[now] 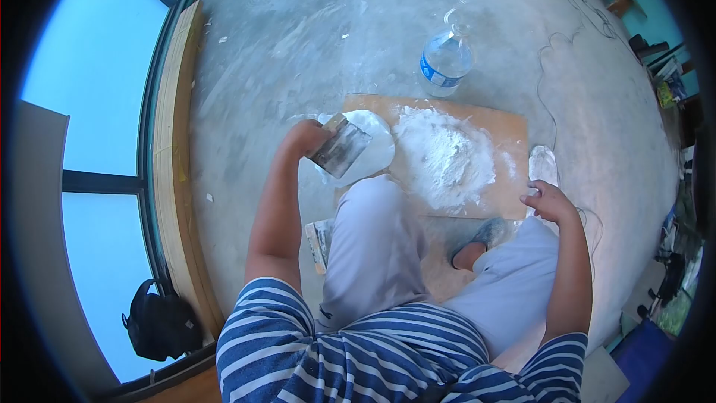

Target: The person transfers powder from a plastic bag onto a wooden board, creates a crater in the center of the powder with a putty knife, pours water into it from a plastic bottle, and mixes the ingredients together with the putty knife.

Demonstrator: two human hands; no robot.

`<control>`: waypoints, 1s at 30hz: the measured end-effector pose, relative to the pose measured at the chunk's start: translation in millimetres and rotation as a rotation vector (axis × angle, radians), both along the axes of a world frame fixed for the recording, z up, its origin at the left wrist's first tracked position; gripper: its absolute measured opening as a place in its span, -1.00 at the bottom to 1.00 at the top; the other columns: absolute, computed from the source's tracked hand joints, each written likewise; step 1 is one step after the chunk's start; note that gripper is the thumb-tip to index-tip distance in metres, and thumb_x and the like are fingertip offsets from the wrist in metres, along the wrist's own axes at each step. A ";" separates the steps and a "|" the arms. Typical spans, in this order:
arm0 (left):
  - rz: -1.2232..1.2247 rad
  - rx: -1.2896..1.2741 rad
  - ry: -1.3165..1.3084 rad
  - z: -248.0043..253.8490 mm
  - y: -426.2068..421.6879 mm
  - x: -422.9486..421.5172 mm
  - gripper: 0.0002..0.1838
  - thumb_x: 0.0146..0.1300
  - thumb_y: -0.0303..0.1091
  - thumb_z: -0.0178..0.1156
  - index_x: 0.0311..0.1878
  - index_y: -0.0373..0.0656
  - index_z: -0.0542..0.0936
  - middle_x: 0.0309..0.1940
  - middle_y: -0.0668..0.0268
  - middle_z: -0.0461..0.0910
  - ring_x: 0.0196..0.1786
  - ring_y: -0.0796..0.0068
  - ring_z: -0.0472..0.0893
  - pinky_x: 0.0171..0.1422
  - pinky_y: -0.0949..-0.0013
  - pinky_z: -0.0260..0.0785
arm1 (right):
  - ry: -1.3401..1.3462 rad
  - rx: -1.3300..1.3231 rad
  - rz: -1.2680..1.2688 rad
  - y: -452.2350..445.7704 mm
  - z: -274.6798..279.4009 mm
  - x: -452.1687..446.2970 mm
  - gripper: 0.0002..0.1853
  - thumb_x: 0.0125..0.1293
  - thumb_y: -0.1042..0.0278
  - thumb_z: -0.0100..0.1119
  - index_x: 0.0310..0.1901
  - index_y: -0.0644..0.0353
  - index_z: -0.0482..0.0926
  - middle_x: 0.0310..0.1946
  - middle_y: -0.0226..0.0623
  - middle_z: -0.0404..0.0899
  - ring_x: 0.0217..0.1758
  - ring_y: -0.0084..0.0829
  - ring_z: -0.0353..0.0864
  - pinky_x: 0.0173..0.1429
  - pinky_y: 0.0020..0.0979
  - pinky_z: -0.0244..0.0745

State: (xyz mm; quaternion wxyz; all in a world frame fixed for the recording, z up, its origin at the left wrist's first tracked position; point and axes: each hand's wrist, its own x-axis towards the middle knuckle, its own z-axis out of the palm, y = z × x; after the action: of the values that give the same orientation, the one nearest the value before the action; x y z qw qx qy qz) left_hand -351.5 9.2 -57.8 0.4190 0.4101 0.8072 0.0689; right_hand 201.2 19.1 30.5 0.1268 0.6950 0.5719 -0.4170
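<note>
My left hand (307,138) is closed round the handle of a wide-bladed scraper (341,151), its smeared metal blade tilted over a round white disc-like surface (373,145). That disc overlaps the left end of a brown board (511,130). A heap of white powder (451,155) is spread over the board. My right hand (548,200) is by the board's right edge, with thumb and fingers pinched together near a whitish elongated object (543,166); whatever lies between the fingertips is too small to make out.
A clear plastic bottle (446,60) with a blue label stands behind the board. Another flat tool (319,245) lies beside my left knee. Long timber (175,142) and a black bag (162,322) are at the left. A cable (548,101) winds across the floor at the right.
</note>
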 end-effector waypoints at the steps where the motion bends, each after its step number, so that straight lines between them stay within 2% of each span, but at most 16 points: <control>1: 0.051 0.029 -0.029 -20.1 -4.6 -3.0 -0.42 0.18 0.03 0.36 0.05 -0.32 0.67 -0.11 0.02 0.71 -0.09 0.18 0.71 -0.03 0.16 0.51 | 0.000 -0.008 0.002 0.0 -0.7 0.5 -0.22 0.21 -0.01 0.36 0.38 0.23 0.37 -0.06 -0.05 0.62 -0.26 -0.33 0.66 -0.13 -0.34 0.57; 3: 0.149 0.094 -0.089 -68.1 -7.8 -6.3 -0.43 0.16 0.02 0.38 0.03 -0.32 0.68 -0.12 0.04 0.72 -0.10 0.18 0.71 -0.04 0.16 0.51 | 0.007 -0.011 0.013 -0.1 -2.6 0.2 -0.22 0.21 -0.01 0.36 0.37 0.23 0.37 -0.06 -0.04 0.62 -0.21 -0.31 0.66 -0.09 -0.32 0.56; 4: 0.157 0.102 -0.104 -73.0 -7.9 0.0 -0.41 0.13 0.03 0.39 0.01 -0.34 0.68 -0.13 0.00 0.72 -0.10 0.12 0.71 -0.03 0.16 0.51 | 0.010 -0.005 0.020 -0.4 -4.6 0.3 -0.23 0.21 -0.01 0.36 0.37 0.23 0.37 -0.06 -0.04 0.63 -0.18 -0.29 0.66 -0.06 -0.31 0.56; 8: 0.026 0.101 0.063 -114.5 9.9 7.7 -0.41 0.14 0.08 0.36 -0.12 -0.39 0.70 -0.16 -0.10 0.70 -0.12 0.02 0.70 0.01 0.18 0.47 | 0.002 0.049 0.096 -4.0 -16.1 0.8 -0.27 0.21 0.03 0.35 0.33 0.26 0.41 -0.06 -0.03 0.64 -0.08 -0.22 0.65 0.04 -0.29 0.54; 11: 0.211 0.178 -0.042 -99.6 24.4 14.6 -0.42 0.15 0.07 0.36 -0.16 -0.39 0.70 -0.19 -0.09 0.70 -0.17 0.03 0.70 -0.03 0.17 0.46 | -0.019 0.098 0.267 -14.9 -25.9 -13.8 -0.29 0.18 0.05 0.35 0.29 0.29 0.45 -0.08 -0.02 0.64 -0.04 -0.18 0.66 0.09 -0.29 0.53; 12: 0.275 0.254 -0.234 -119.3 32.2 3.2 -0.46 0.17 0.02 0.36 -0.15 -0.40 0.70 -0.24 -0.06 0.70 -0.24 0.12 0.69 -0.10 0.17 0.45 | -0.020 0.094 0.355 -17.3 -29.5 -22.2 -0.34 0.17 0.04 0.35 0.22 0.29 0.51 -0.05 -0.01 0.63 0.01 -0.14 0.64 0.14 -0.26 0.52; 15: 0.505 0.301 -0.532 -93.3 36.6 5.2 -0.51 0.20 -0.05 0.36 -0.14 -0.40 0.70 -0.29 0.00 0.70 -0.27 0.23 0.68 -0.16 0.19 0.45 | 0.090 0.213 0.636 -19.1 -79.3 -42.5 -0.39 0.17 0.01 0.33 0.17 0.27 0.56 0.00 -0.01 0.62 0.07 -0.10 0.61 0.19 -0.22 0.49; 16: 0.467 0.324 -0.471 -81.4 35.6 6.3 -0.53 0.22 -0.09 0.36 -0.12 -0.41 0.68 -0.32 0.08 0.69 -0.26 0.30 0.67 -0.18 0.23 0.45 | 0.146 0.215 0.623 -17.7 -83.2 -65.9 -0.41 0.19 0.00 0.32 0.14 0.26 0.57 0.02 0.00 0.61 0.08 -0.09 0.60 0.21 -0.21 0.48; 19: 0.341 0.383 -0.151 -5.2 14.1 21.6 -0.54 0.21 -0.13 0.35 -0.07 -0.41 0.64 -0.27 0.00 0.69 -0.22 0.15 0.70 -0.13 0.18 0.48 | 0.329 0.292 0.541 -12.2 -112.8 -151.6 -0.44 0.23 -0.02 0.28 0.13 0.25 0.58 0.02 -0.01 0.59 0.13 -0.08 0.57 0.26 -0.22 0.45; 22: -0.027 0.427 0.265 9.6 -10.7 9.0 -0.56 0.21 -0.19 0.30 0.01 -0.37 0.58 -0.17 -0.12 0.67 -0.15 -0.06 0.68 -0.07 0.11 0.50 | 0.399 0.298 0.491 -19.1 -124.3 -228.0 -0.45 0.25 -0.01 0.25 0.18 0.18 0.56 0.11 -0.05 0.54 0.22 -0.10 0.51 0.31 -0.24 0.42; 25: -0.049 0.423 0.295 23.6 -33.1 5.8 -0.55 0.21 -0.28 0.25 0.12 -0.32 0.50 -0.10 -0.21 0.62 -0.08 -0.20 0.63 -0.01 0.01 0.48 | 0.433 0.320 0.567 -23.0 -142.4 -275.6 -0.45 0.27 0.02 0.24 0.22 0.13 0.54 0.25 -0.09 0.44 0.29 -0.11 0.45 0.36 -0.23 0.38; 30: 0.093 0.602 0.300 16.8 -67.4 1.0 -0.54 0.25 -0.37 0.18 0.21 -0.26 0.39 -0.15 -0.20 0.63 -0.07 -0.23 0.63 -0.01 -0.04 0.47 | 0.434 0.321 0.601 -11.1 -158.3 -320.2 -0.47 0.28 0.07 0.21 0.26 0.06 0.52 0.41 -0.13 0.27 0.38 -0.04 0.36 0.43 -0.19 0.32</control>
State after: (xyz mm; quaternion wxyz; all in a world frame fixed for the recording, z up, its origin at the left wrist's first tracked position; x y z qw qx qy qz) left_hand -350.5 -58.3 -41.0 0.1522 0.4838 0.8210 0.2622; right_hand -119.0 8.1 -127.8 0.0093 0.4035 0.8209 -0.4039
